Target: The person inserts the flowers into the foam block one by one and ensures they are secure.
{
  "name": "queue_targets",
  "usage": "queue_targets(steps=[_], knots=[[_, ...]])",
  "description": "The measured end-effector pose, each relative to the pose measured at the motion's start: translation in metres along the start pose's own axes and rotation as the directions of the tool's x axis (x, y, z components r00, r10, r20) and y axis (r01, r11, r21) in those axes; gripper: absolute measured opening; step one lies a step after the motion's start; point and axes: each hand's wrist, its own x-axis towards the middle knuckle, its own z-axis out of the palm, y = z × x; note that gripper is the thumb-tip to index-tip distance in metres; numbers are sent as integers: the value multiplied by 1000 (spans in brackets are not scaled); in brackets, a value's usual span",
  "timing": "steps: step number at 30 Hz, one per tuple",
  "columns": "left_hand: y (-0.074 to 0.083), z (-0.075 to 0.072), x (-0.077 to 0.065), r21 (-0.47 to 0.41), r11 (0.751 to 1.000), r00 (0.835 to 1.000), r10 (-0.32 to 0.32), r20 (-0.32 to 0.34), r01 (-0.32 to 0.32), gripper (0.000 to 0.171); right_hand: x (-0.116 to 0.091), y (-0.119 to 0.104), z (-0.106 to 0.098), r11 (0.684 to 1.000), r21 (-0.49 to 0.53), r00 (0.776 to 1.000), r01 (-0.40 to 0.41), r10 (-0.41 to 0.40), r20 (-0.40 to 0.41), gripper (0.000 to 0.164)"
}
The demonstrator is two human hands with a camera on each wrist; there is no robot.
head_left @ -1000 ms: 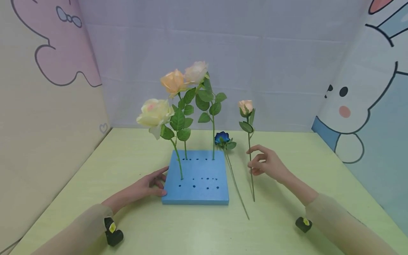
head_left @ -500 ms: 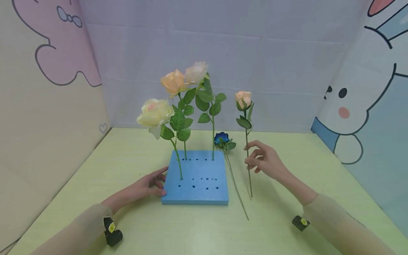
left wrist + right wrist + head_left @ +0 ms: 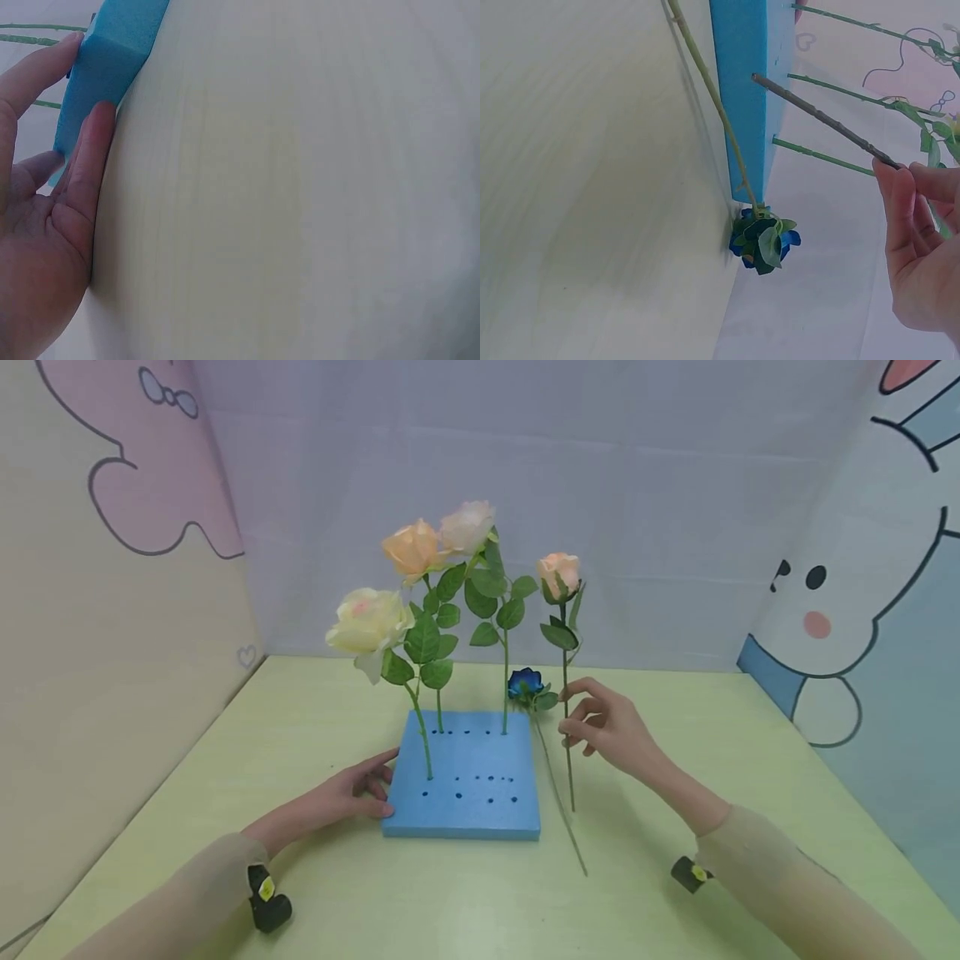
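In the head view, my right hand (image 3: 611,727) pinches the thin stem of a peach rose (image 3: 559,577) between thumb and fingers. The rose stands nearly upright to the right of a blue board (image 3: 465,818) with small holes. From the right wrist view, the bare lower end of its stem (image 3: 825,120) points toward the board's side. My left hand (image 3: 351,792) rests against the board's left edge, thumb near the front corner and fingers along the side. Standing in holes are a cream rose (image 3: 371,622), an orange-peach rose (image 3: 412,550) and a pale pink rose (image 3: 468,527).
A blue rose (image 3: 525,683) lies on the pale wooden table (image 3: 480,902), its long stem running forward beside the board's right edge. Behind the table hangs a plain cloth (image 3: 637,510). Cartoon-printed walls flank both sides.
My right hand has carried the peach rose leftward and upward, closer to the board and over the blue rose's stem. The left hand stays at the board's edge.
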Motion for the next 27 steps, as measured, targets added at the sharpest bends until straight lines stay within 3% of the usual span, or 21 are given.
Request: queue_targets(steps=[18,27], knots=[[2,-1,1,5,1000,1000,6,4,-6,90,21,-30,35,989,60,990,139,-140,15,28],[1,-1,2,14,1000,1000,14,2,-14,90,30,-37,51,977,85,981,193,-193,-15,22]])
